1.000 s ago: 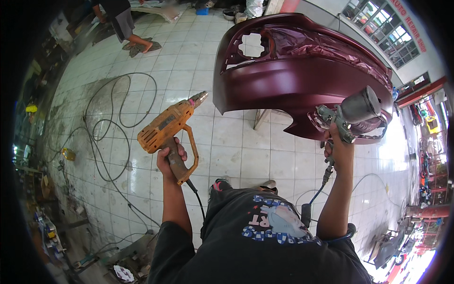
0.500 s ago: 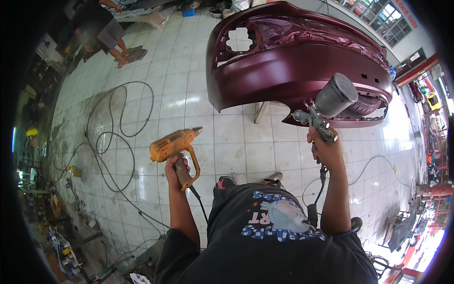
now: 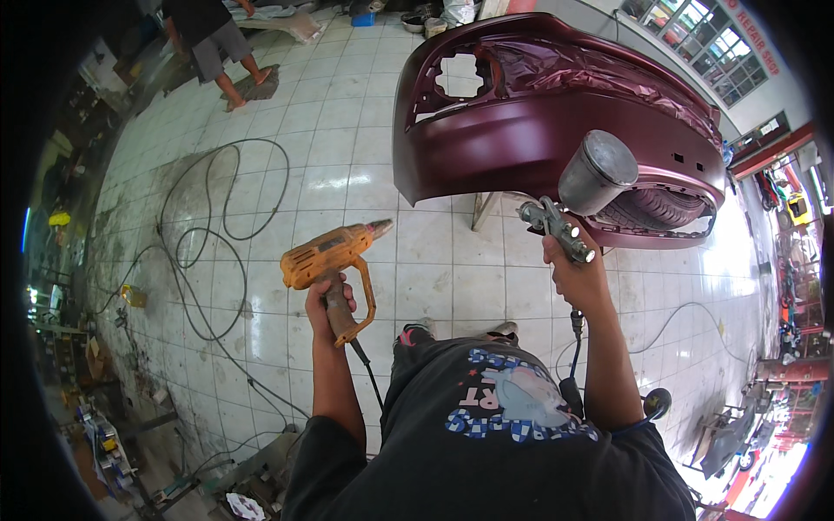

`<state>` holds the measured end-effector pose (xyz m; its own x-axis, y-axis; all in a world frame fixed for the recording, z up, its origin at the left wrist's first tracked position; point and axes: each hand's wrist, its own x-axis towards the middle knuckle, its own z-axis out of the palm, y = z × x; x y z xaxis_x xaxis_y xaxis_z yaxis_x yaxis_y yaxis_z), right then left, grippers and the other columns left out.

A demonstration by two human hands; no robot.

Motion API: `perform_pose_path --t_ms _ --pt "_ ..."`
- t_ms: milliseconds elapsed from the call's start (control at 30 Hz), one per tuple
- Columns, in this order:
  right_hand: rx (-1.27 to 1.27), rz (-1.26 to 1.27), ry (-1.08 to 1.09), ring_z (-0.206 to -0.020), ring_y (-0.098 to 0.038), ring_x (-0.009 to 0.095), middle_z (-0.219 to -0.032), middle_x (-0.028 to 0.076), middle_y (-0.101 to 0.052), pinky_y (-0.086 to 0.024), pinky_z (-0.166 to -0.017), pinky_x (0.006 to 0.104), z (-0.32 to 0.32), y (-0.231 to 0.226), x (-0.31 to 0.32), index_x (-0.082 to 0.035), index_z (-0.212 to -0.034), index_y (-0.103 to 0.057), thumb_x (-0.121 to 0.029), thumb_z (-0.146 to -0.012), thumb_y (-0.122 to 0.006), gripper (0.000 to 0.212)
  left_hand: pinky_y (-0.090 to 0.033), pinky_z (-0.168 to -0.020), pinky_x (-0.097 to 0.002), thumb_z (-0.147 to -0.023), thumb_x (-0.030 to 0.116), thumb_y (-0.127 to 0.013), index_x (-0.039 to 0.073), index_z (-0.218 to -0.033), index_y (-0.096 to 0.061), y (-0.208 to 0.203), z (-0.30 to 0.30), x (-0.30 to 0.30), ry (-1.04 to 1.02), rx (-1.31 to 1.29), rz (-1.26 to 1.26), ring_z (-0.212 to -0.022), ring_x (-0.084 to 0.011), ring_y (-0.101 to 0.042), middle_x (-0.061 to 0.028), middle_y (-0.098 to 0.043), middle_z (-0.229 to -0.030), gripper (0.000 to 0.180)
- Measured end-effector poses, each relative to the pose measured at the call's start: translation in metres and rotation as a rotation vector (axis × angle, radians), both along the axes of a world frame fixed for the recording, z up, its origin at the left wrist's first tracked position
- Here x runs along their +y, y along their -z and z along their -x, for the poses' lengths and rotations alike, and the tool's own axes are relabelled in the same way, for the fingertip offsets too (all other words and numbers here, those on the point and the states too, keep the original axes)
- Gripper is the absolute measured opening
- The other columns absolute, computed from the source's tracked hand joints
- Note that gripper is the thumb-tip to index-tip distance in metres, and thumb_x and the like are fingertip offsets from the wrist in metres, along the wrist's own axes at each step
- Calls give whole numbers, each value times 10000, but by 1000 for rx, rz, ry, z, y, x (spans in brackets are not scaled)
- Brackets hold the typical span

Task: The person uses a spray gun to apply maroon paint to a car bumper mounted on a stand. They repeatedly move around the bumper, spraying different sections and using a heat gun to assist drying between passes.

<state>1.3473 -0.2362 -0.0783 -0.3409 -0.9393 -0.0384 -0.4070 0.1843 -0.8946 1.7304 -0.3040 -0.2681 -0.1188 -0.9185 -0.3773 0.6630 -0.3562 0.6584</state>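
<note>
My left hand (image 3: 327, 304) is closed round the grip of an orange heat gun (image 3: 323, 255), whose metal nozzle points right and slightly up. My right hand (image 3: 575, 276) grips a metal spray gun (image 3: 556, 229) with a grey paint cup (image 3: 599, 172) on top. An air hose hangs from its handle. Beyond both hands stands a dark maroon car bumper (image 3: 495, 149), raised off the floor on a stand. The cup overlaps the bumper's lower right part in view; the spray gun looks apart from it. Crumpled maroon sheeting (image 3: 599, 76) lies behind the bumper's upper edge.
A long dark cord (image 3: 208, 239) loops over the white tiled floor (image 3: 347, 204) at the left. Another person (image 3: 213, 43) stands at the far left. Tools and clutter (image 3: 109, 443) line the left side. A thin hose (image 3: 673, 321) curves across the floor at right.
The spray gun has moved left and slightly down, away from the bumper's right opening. The heat gun's nozzle has shifted right and up. The other person has stepped right, and the view has shifted slightly.
</note>
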Motion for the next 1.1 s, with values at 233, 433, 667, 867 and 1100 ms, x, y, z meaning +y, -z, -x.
perform_pose_path --t_ms 233,433,667,867,1100 --pt "-22 -83 60 -604 -464 44 -760 -14 -577 -393 -508 238 2 -6 -6 -60 -1292 -606 -253 -1003 -662 351 -522 -525 -300 -831 301 -584 -47 -1096 -568 -64 12 0 -49 175 246 -612 -186 -587 -122 -596 -822 437" --pt "-22 -19 61 -538 -432 27 -750 -23 -565 -363 -456 233 1 -6 -2 -78 -1253 -615 -265 -1005 -661 315 -548 -532 -311 -800 264 -594 -49 -1117 -555 -70 24 -2 35 -28 226 -689 -186 -597 -112 -568 -984 446" --pt "-63 -57 111 -523 -420 26 -742 -26 -557 -351 -440 229 11 -12 10 -86 -1281 -593 -288 -1004 -663 350 -551 -509 -316 -773 261 -600 -47 -1139 -554 -95 40 -2 152 -17 301 -676 -195 -599 -129 -570 -991 480" --pt "-70 -42 162 -521 -434 26 -731 -30 -555 -354 -437 229 23 -11 20 -85 -1241 -600 -291 -998 -667 325 -548 -463 -307 -736 293 -641 -71 -1150 -546 -111 63 2 195 -24 329 -619 -205 -612 -153 -585 -960 559" --pt "-83 -83 217 -510 -431 28 -720 -36 -548 -351 -437 230 34 -5 32 -85 -1177 -609 -286 -1002 -653 270 -545 -447 -319 -709 251 -670 -72 -1189 -543 -121 73 10 315 -22 314 -623 -228 -622 -159 -594 -977 592"
